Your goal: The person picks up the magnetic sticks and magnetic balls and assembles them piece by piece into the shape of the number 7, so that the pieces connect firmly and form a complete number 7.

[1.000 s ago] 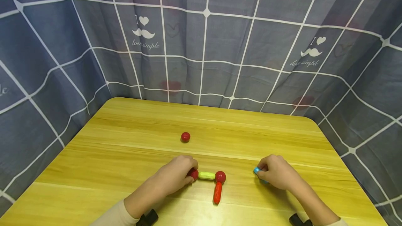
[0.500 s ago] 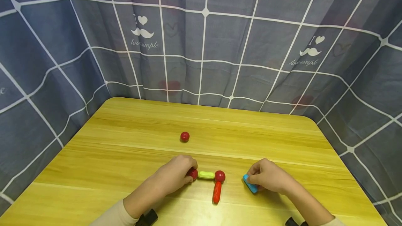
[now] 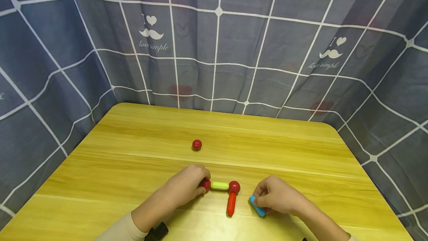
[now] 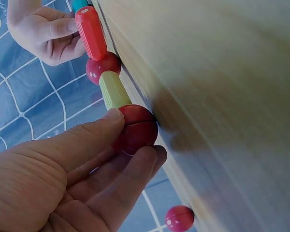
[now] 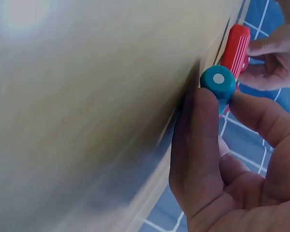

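My left hand pinches a red ball between thumb and fingers, low at the table. From that ball a yellow-green ribbed rod runs right to a second red ball. A red ribbed rod points from this second ball toward the near edge. My right hand pinches a blue rod, which slants just right of the red rod, apart from it in the head view. In the right wrist view the blue rod's round end with a pale dot faces the camera.
A loose red ball lies on the wooden table beyond my left hand. A grey-blue checked curtain hangs along the back and sides of the table.
My right hand has moved left and nearer to me with the blue rod, which now shows along its length beside the red rod. The left hand has stayed in place on its ball.
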`<state>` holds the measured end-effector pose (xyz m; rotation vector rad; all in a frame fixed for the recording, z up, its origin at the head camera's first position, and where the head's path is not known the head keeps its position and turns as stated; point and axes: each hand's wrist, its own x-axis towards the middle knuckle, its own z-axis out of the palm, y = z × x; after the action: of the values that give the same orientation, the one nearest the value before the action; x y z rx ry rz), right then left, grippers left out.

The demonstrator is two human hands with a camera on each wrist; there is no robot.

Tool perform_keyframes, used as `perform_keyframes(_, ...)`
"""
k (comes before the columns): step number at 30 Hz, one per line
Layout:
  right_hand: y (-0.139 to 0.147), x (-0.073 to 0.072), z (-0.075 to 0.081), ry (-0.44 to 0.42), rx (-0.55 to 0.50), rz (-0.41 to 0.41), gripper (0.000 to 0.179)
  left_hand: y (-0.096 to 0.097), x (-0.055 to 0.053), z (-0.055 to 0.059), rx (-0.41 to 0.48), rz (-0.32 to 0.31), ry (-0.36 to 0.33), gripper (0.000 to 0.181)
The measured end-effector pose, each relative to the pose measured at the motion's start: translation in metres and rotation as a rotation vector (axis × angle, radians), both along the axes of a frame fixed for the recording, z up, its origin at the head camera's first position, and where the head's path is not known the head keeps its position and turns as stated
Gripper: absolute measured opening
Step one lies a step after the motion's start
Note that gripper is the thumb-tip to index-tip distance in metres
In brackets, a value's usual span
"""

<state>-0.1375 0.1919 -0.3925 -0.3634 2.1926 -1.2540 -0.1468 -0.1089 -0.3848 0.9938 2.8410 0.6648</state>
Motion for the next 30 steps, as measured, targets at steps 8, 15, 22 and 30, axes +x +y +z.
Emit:
perform_keyframes(8, -0.011, 0.011, 0.000, 0.008, 0.005, 0.035, 0.017, 0.000, 0.000, 0.000, -0.002, 0.001, 0.005, 0.017)
perform_keyframes(15, -0.018, 0.018, 0.000, 0.040, 0.033, 0.049, 0.016, 0.000, 0.000, -0.001, -0.013, 0.004, 0.009, 0.018)
perform_keyframes(22, -0.026, 0.024, -0.002, 0.057, 0.032, 0.068, 0.019, 0.001, 0.000, -0.002, -0.022, 0.009, 0.006, 0.018)
perform_keyframes(30, -0.035, 0.031, -0.003, 0.093, 0.089, 0.069, 0.026, 0.000, 0.000, -0.001, -0.014, 0.008, 0.002, 0.016)
